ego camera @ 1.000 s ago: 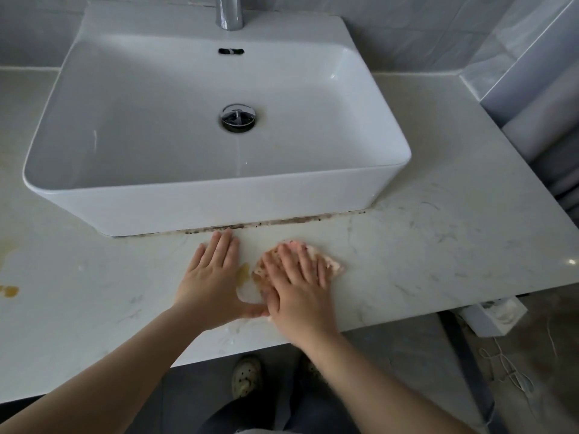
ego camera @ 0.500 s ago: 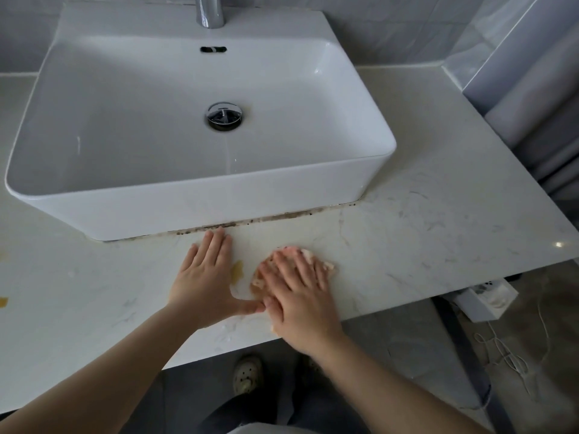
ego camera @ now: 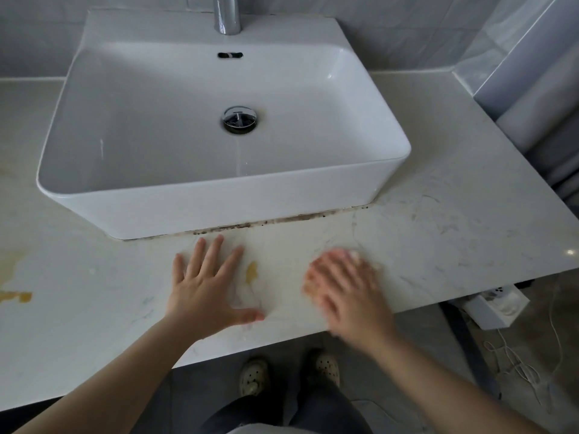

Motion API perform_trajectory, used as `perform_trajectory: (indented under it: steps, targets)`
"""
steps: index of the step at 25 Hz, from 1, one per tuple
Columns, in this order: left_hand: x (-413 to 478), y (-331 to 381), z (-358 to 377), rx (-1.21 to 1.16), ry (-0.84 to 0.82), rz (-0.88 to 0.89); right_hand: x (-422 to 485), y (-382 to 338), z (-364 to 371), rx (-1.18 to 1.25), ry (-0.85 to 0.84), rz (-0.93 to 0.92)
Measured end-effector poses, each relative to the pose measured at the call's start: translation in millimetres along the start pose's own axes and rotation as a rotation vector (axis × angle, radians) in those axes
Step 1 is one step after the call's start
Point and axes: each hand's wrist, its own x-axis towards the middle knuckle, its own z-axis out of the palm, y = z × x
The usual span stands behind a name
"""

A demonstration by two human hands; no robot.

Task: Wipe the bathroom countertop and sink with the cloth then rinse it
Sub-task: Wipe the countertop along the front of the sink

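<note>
Right hand [ego camera: 347,292] and cloth [ego camera: 365,260] slid toward 3 o'clock, now apart from left hand [ego camera: 206,289]. Left hand: flat on bench [ego camera: 94,324], fingers spread, holding nothing. Yellow stain [ego camera: 251,270] at its 3 o'clock, uncovered. Right hand: motion-blurred, fingers look straight, pressing cloth onto bench. Cloth: pale pinkish, mostly under the hand, edge peeking out at fingertips' 1 o'clock.

Right hand [ego camera: 344,291] blurred; cloth [ego camera: 357,255] mostly hidden beneath; faucet [ego camera: 227,14] top cropped
</note>
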Motion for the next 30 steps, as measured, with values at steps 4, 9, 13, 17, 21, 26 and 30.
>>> perform_trajectory:
  steps: [4,9,13,17,21,26,30]
  targets:
    - [-8,-17,0,0.009,0.048,-0.084,31,22,-7,0.143,-0.091,0.636]
    - [-9,-26,-6,-0.008,0.021,-0.043,38,-91,-5,0.129,-0.048,-0.008]
    - [-13,-33,-9,-0.006,-0.017,-0.017,60,0,-6,0.103,-0.017,0.531]
    - [-11,-32,-8,-0.027,-0.015,-0.021,106,-52,-4,0.270,0.004,0.830]
    - [-12,-32,-6,-0.024,0.030,-0.004,111,-163,-6,0.315,0.105,0.412]
    - [-13,-35,-7,-0.023,0.004,-0.012,87,-81,1,0.202,0.038,0.103]
    - [-13,-35,-6,-0.017,-0.008,-0.012,80,-19,-11,0.245,-0.102,0.658]
